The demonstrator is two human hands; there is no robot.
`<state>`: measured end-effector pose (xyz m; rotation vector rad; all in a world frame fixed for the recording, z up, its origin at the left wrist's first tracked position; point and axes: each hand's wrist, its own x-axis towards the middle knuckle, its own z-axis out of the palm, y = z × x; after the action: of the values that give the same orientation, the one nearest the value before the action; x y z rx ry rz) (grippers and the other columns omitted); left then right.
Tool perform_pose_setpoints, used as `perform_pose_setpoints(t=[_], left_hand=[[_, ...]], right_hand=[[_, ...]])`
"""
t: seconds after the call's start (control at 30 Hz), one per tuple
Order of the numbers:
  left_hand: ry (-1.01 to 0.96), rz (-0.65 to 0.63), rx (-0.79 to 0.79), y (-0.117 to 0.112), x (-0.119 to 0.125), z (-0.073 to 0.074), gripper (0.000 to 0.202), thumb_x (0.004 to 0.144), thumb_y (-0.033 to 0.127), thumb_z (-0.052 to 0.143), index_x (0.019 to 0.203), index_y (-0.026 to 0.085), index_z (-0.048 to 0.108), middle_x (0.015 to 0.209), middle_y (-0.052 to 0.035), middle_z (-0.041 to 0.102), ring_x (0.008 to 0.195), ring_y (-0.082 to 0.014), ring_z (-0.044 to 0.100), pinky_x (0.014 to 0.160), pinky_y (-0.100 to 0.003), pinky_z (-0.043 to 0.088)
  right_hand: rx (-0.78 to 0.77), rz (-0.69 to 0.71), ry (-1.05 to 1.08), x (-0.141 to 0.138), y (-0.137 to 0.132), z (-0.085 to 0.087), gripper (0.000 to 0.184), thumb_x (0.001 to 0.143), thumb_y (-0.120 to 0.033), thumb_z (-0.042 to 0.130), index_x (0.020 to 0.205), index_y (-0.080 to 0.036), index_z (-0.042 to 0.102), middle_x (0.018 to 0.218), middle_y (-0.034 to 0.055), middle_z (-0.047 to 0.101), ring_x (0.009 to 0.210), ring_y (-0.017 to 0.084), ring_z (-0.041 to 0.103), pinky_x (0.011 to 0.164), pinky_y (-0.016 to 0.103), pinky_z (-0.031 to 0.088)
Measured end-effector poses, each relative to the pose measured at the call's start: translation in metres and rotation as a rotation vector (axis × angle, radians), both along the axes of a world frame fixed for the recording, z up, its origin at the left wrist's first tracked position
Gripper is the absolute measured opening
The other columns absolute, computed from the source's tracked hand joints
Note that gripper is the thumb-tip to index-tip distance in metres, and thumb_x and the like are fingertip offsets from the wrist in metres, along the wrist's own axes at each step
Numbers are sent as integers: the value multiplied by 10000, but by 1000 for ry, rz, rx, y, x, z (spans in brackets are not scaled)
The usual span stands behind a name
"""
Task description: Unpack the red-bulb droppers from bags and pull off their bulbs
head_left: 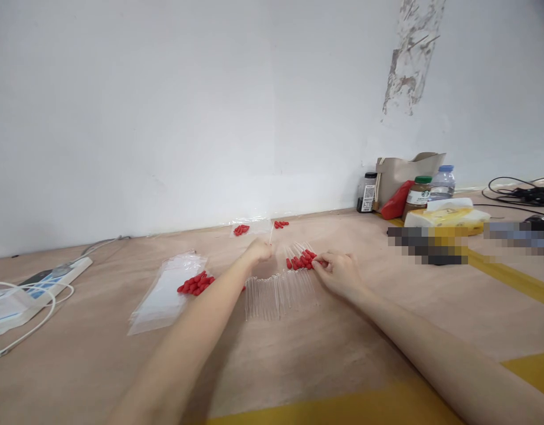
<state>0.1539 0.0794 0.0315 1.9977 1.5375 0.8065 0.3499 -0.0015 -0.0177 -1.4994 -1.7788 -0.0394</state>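
My left hand (258, 251) is closed, with a thin pale stick (271, 232) rising from its fingers. To the right, the fingertips of my right hand (341, 271) pinch together at a red piece, beside a group of red-tipped pale sticks (302, 260). Whether that piece is loose or on a stick is hidden. Nearer to me lies a row of thin clear sticks (278, 295), side by side. A heap of small red pieces (196, 284) rests left of my left forearm, on the edge of some clear plastic bags (160, 298).
By the wall lie more red pieces (241, 229) on clear plastic, and a small red cluster (281, 224). A power strip (42, 298) with white cables sits left. At right stand a dark bottle (366, 193), a green-lidded jar (418, 193), a water bottle (443, 183) and tissues (449, 221).
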Motion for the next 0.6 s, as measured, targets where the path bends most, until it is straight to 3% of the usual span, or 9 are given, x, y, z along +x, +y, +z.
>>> perform_pose_setpoints(t=[0.07,0.17,0.3,0.43,0.6], left_hand=[[26,10,105,-22,-20,3,216,831,254,503,1009,133,523,961,-62,576,891,-202,555,777,-371,451],[51,-79,272,-67,-52,-3,138,825,243,497,956,205,514,925,-18,588,876,-164,556,780,-306,433],[207,-261,604,-112,-82,-24,104,847,222,463,927,205,526,871,-20,609,797,-148,576,696,-268,443],[241,-295,834,-124,-85,-45,77,825,212,512,887,197,555,820,-19,626,773,-150,570,724,-290,424],[242,-281,863,-125,-76,-53,67,819,222,525,843,193,580,794,-17,635,754,-146,558,728,-294,402]], right_hand=[[74,47,76,-2,0,-2,229,793,-328,461,873,-203,634,778,32,594,691,148,544,694,298,356],[225,170,151,-11,-7,-1,357,797,-382,475,1072,-165,541,934,83,550,834,173,539,740,296,413],[333,370,-33,-31,-28,6,419,785,-427,509,1135,-197,504,1070,99,518,980,203,489,831,340,387],[360,475,-251,-49,-41,4,322,801,-399,516,1067,-226,571,939,61,606,911,197,491,826,376,322],[412,524,-298,-61,-42,-7,193,838,-300,484,940,-221,627,682,12,605,737,145,473,803,365,274]])
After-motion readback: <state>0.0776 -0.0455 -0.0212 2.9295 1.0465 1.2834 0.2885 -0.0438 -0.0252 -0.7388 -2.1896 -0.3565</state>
